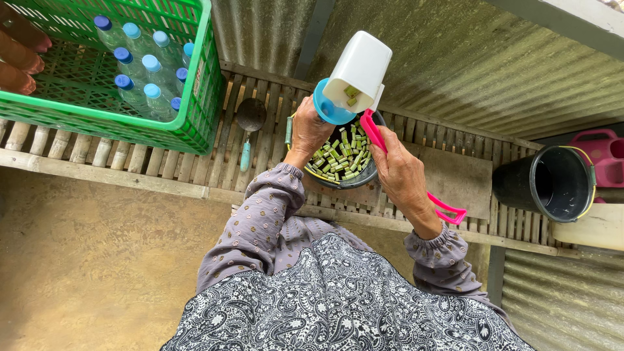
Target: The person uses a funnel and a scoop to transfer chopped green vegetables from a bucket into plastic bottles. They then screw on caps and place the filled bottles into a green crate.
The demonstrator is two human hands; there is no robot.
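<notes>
Left hand (307,130): clamped on blue-lidded white jug (356,73), tilted above bowl (364,177)
Right hand (402,170): gripping pink tool (374,133) at bowl's rim
Bowl: holds green pieces (341,156); crate (195,123) left of it; bucket (552,182) right

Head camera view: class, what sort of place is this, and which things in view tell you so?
Probably a rustic outdoor kitchen or wash area: a slatted bamboo platform, corrugated metal walls, a green crate of water bottles, and a bowl of chopped green vegetables.
</notes>
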